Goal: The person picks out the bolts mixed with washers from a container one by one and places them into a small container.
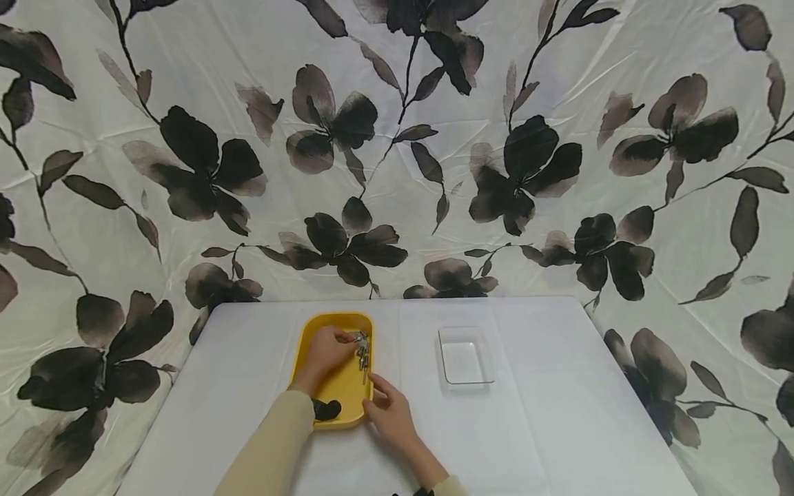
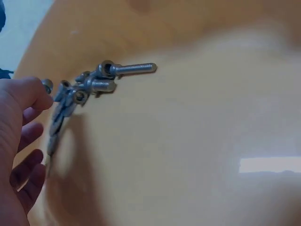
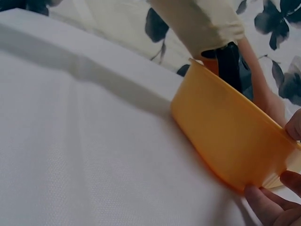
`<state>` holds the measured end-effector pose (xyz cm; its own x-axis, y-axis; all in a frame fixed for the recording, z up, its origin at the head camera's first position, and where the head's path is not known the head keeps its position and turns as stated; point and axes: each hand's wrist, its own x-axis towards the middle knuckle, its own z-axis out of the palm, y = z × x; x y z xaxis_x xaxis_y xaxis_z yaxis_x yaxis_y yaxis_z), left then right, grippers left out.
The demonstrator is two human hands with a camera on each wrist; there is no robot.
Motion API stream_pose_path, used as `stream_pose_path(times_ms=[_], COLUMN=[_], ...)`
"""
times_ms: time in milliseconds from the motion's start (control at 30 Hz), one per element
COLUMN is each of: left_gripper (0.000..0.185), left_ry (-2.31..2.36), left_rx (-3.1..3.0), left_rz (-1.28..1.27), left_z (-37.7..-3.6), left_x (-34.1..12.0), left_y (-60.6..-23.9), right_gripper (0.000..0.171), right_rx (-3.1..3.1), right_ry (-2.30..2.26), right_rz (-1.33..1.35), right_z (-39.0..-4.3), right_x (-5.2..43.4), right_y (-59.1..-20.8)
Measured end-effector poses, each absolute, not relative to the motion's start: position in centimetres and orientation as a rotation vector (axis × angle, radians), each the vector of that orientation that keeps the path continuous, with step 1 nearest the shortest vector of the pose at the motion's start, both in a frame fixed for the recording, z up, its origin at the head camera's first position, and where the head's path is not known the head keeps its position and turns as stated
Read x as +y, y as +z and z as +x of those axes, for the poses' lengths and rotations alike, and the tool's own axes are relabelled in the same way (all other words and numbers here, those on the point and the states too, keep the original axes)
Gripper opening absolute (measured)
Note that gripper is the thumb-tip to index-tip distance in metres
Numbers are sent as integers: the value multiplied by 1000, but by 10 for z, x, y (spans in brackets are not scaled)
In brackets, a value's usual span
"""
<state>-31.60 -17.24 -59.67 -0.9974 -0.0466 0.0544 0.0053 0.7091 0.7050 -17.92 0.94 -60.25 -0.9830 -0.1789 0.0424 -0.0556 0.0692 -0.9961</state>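
1. While the left hand is reaching into the yellow tray, its fingertips are touching the near end of a tangled cluster of metal bolts; the left wrist view is showing the fingers curled and stacked, but whether they are already pinching a bolt I cannot tell.
2. Because the bolts are lying interlocked, heads over shanks, along the right side of the tray, lifting one is likely dragging its neighbours up with it, and those extras could be dropping back or bouncing out over the low rim.
3. With one long bolt sticking out to the right of the pile, a hurried grab could be levering the whole cluster sideways across the smooth floor of the tray.
4. Meanwhile the right hand is resting at the near right corner of the tray, with its fingers curling round the rim; if that grip is slackening, the light tray is probably sliding on the white tablecloth.
5. Farther right, well apart from the tray, a clear dish is sitting; any bolt carried across that gap in a weak pinch is risking a fall onto the cloth.
6. A dark object is lying in the near end of the tray, under the left sleeve, which could be brushing it.
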Motion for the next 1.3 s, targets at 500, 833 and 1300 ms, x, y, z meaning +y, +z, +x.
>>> stream_pose_path(times_ms=[500,833,1300], left_gripper=[14,14,11], left_ry=[-1285,-1361,-1364], left_rx=[-2806,-2693,-2649], left_rz=[42,-96,-191], left_z=[-299,-276,-248], left_x=[-175,-168,-161], left_y=[-559,-546,-537], right_gripper=[49,49,47], right_rx=[2265,2292,2414], right_ry=[-2019,-1982,-1838], right_rz=[-306,-274,-449], right_z=[-187,-183,-187], right_x=[8,11,23], right_y=[-608,-606,-598])
